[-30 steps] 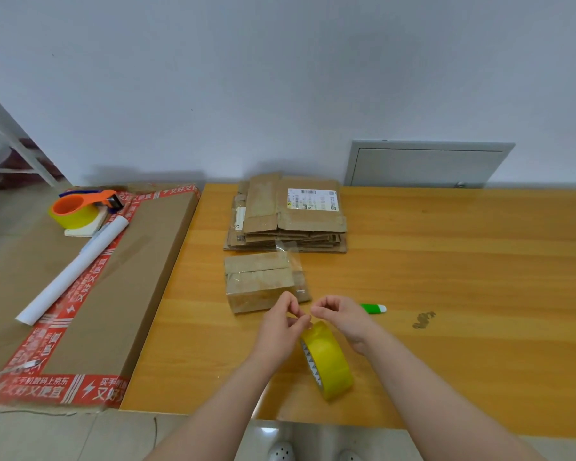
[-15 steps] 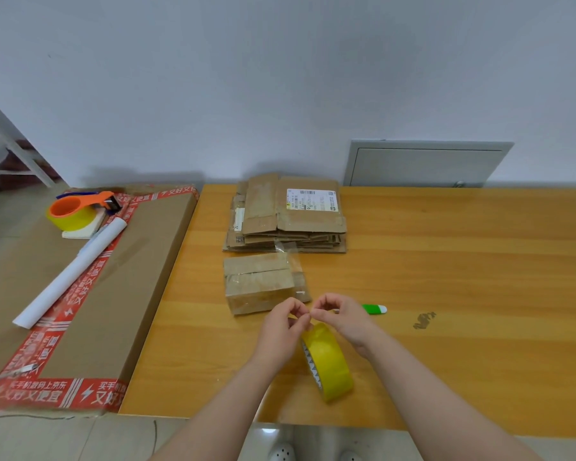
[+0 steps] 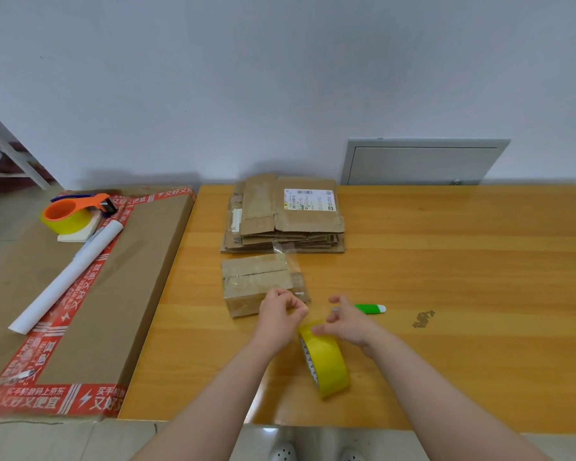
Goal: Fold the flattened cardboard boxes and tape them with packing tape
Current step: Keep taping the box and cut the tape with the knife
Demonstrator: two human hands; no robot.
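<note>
Now the folded box (image 3: 256, 284) sits on the table (image 3: 446, 261) just in front of the flattened stack (image 3: 286, 221), clear tape across its seam, within easy reach. My left hand (image 3: 280, 314) is at its near right corner, fingertips curled into a pinch; whether tape lies between them I cannot tell. My right hand (image 3: 345, 322), fingers loose and gripping nothing, rests against the upright yellow tape roll (image 3: 328, 364), probably steadying it. A green cutter (image 3: 369, 308) lies just beyond.

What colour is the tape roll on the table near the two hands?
Yellow. The head view shows the tape roll clearly, standing on its edge.
</note>
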